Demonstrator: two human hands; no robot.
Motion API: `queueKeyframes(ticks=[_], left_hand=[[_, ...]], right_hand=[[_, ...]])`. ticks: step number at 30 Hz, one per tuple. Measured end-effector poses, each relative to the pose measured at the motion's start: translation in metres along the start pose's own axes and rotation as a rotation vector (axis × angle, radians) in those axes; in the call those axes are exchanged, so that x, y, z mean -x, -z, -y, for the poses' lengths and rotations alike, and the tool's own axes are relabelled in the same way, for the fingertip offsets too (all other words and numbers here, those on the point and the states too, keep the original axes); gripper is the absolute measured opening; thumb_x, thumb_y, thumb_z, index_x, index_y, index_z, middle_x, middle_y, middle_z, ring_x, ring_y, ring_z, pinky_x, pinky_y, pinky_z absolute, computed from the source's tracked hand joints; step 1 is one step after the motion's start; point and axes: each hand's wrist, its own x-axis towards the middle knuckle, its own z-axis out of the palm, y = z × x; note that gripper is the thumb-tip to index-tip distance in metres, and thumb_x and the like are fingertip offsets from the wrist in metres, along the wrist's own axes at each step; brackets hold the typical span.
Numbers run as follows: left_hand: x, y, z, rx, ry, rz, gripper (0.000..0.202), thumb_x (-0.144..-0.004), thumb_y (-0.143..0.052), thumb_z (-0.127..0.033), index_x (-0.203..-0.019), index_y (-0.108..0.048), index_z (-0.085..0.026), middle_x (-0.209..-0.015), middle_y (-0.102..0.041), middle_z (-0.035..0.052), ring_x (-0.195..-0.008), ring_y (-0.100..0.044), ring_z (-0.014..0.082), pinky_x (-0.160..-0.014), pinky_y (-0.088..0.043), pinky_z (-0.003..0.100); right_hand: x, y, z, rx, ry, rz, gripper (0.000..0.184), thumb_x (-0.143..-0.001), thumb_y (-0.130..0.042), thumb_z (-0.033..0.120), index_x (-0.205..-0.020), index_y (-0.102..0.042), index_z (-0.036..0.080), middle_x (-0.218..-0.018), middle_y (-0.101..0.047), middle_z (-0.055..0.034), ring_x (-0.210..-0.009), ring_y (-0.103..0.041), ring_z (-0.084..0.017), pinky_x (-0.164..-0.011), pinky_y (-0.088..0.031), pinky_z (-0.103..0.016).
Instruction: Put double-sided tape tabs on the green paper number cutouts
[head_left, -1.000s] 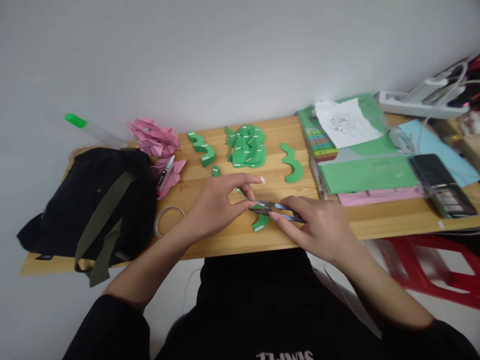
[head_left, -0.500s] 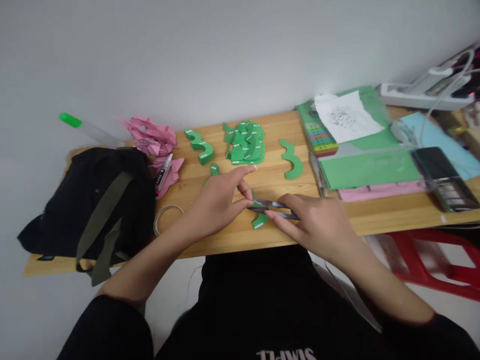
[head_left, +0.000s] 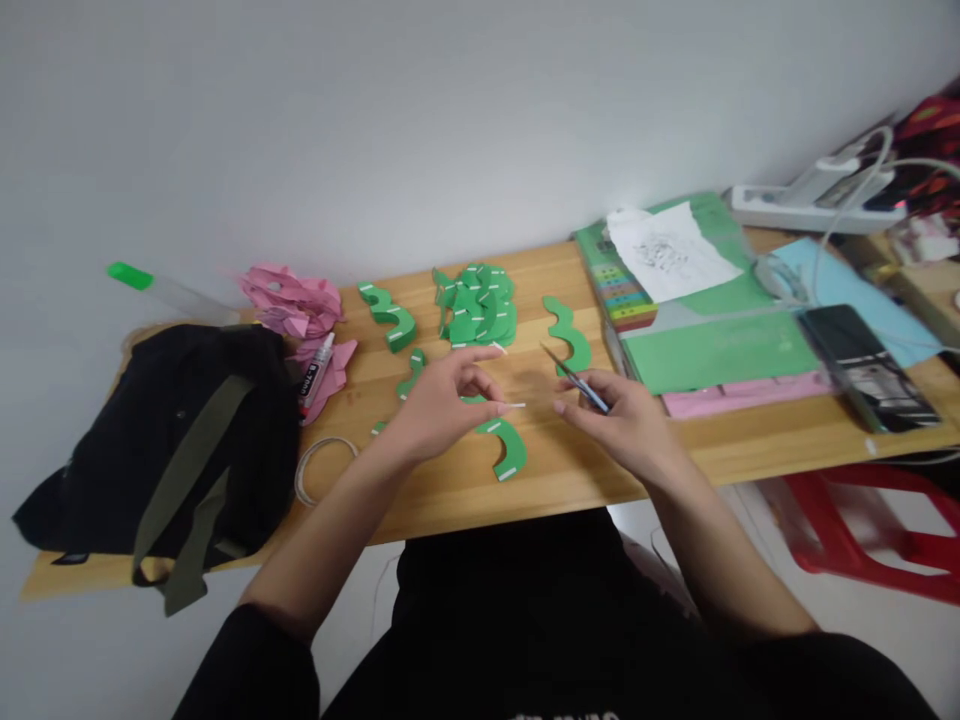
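My left hand (head_left: 450,400) pinches a short white strip (head_left: 514,405) between thumb and a finger. Another bit of white strip (head_left: 500,348) shows at its index fingertip. In my right hand (head_left: 622,415) are small pointed scissors (head_left: 576,380), tips toward the upper left, raised over the table and apart from the strip. Below my left hand lies a wavy green paper piece (head_left: 512,450) with white strips on it, partly covered by the hand. A second wavy green piece (head_left: 412,372) lies behind the left hand, and a plain one (head_left: 568,325) lies beyond the scissors.
Stacks of green wavy pieces (head_left: 480,310) (head_left: 391,318) lie toward the wall. To the left are a black bag (head_left: 202,430), a tape ring (head_left: 301,470), a glue tube (head_left: 316,372) and pink paper (head_left: 292,298). Green sheets (head_left: 720,345) and a phone (head_left: 862,365) lie right.
My right hand has drawn the scissors away to the right from my left fingers, their tips now turned up. The white strip now juts freely from the left pinch. The view has shifted slightly.
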Motion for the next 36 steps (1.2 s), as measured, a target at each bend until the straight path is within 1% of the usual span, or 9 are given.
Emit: queueKeyframes(ticks=[4, 10, 13, 15, 18, 20, 25, 30, 36], left_hand=[[-0.016, -0.014, 0.006, 0.144, 0.069, 0.026, 0.053, -0.066, -0.070, -0.013, -0.116, -0.054, -0.012, -0.066, -0.063, -0.0053, -0.060, -0.059, 0.0084, -0.062, -0.046, 0.023], [-0.035, -0.036, 0.013, 0.102, 0.076, 0.007, 0.054, -0.070, -0.069, -0.011, -0.121, -0.052, -0.011, -0.075, -0.068, -0.0004, -0.070, -0.065, 0.0119, -0.073, -0.051, 0.029], [-0.049, -0.049, 0.027, -0.086, -0.050, -0.155, 0.056, -0.073, -0.068, -0.011, -0.125, -0.049, -0.015, -0.102, -0.071, 0.0092, -0.098, -0.067, 0.0195, -0.089, -0.051, 0.039], [-0.063, -0.057, 0.035, -0.268, -0.184, -0.216, 0.055, -0.077, -0.065, -0.012, -0.129, -0.047, -0.017, -0.122, -0.064, 0.0136, -0.117, -0.059, 0.0230, -0.100, -0.045, 0.044], [-0.083, -0.068, 0.040, -0.556, -0.359, -0.103, 0.060, -0.082, -0.063, -0.013, -0.136, -0.039, -0.014, -0.143, -0.048, 0.0183, -0.135, -0.043, 0.0261, -0.112, -0.035, 0.047], [-0.090, -0.072, 0.040, -0.702, -0.391, -0.002, 0.069, -0.082, -0.065, -0.015, -0.141, -0.031, -0.011, -0.145, -0.044, 0.0210, -0.138, -0.039, 0.0281, -0.113, -0.033, 0.048], [-0.077, -0.075, 0.046, -0.766, -0.379, 0.047, 0.082, -0.084, -0.063, -0.015, -0.148, -0.011, -0.014, -0.129, -0.060, 0.0188, -0.127, -0.053, 0.0287, -0.107, -0.039, 0.051], [-0.059, -0.079, 0.062, -0.609, -0.344, -0.043, 0.090, -0.080, -0.065, -0.011, -0.149, -0.007, -0.020, -0.136, -0.053, 0.0201, -0.126, -0.053, 0.0311, -0.102, -0.046, 0.051], [-0.061, -0.081, 0.070, -0.470, -0.356, -0.129, 0.100, -0.074, -0.071, -0.009, -0.148, -0.006, -0.022, -0.131, -0.054, 0.0172, -0.120, -0.058, 0.0279, -0.101, -0.047, 0.048]], right_hand=[[-0.004, -0.004, -0.001, -0.359, -0.008, 0.032, 0.032, -0.069, -0.067, 0.042, -0.087, -0.068, 0.015, -0.050, -0.042, 0.0076, -0.045, -0.034, -0.008, -0.045, -0.028, -0.023], [-0.013, 0.002, -0.010, -0.409, -0.035, -0.043, 0.024, -0.071, -0.064, 0.040, -0.066, -0.063, 0.017, -0.060, -0.057, 0.0002, -0.057, -0.049, -0.012, -0.055, -0.039, -0.025], [-0.019, 0.014, -0.029, -0.398, -0.132, -0.158, 0.026, -0.070, -0.066, 0.042, -0.068, -0.064, 0.016, -0.059, -0.055, 0.0008, -0.055, -0.046, -0.012, -0.053, -0.037, -0.025], [-0.024, 0.022, -0.039, -0.392, -0.224, -0.243, 0.028, -0.068, -0.067, 0.044, -0.068, -0.064, 0.016, -0.053, -0.049, 0.0029, -0.049, -0.040, -0.010, -0.048, -0.032, -0.024], [-0.033, 0.030, -0.046, -0.422, -0.317, -0.298, 0.030, -0.064, -0.069, 0.044, -0.068, -0.062, 0.016, -0.045, -0.039, 0.0065, -0.042, -0.031, -0.008, -0.042, -0.023, -0.024], [-0.038, 0.031, -0.048, -0.450, -0.340, -0.312, 0.030, -0.062, -0.069, 0.044, -0.067, -0.060, 0.016, -0.043, -0.036, 0.0078, -0.040, -0.028, -0.007, -0.041, -0.019, -0.024], [-0.043, 0.020, -0.055, -0.448, -0.296, -0.283, 0.030, -0.064, -0.069, 0.045, -0.067, -0.061, 0.016, -0.045, -0.039, 0.0072, -0.041, -0.030, -0.008, -0.042, -0.023, -0.024], [-0.048, 0.007, -0.048, -0.331, -0.272, -0.206, 0.027, -0.065, -0.064, 0.043, -0.062, -0.061, 0.016, -0.053, -0.053, 0.0016, -0.050, -0.044, -0.012, -0.050, -0.034, -0.026], [-0.063, -0.007, -0.040, -0.163, -0.290, -0.172, 0.020, -0.066, -0.057, 0.037, -0.059, -0.061, 0.018, -0.050, -0.056, 0.0004, -0.051, -0.051, -0.015, -0.051, -0.036, -0.027]])
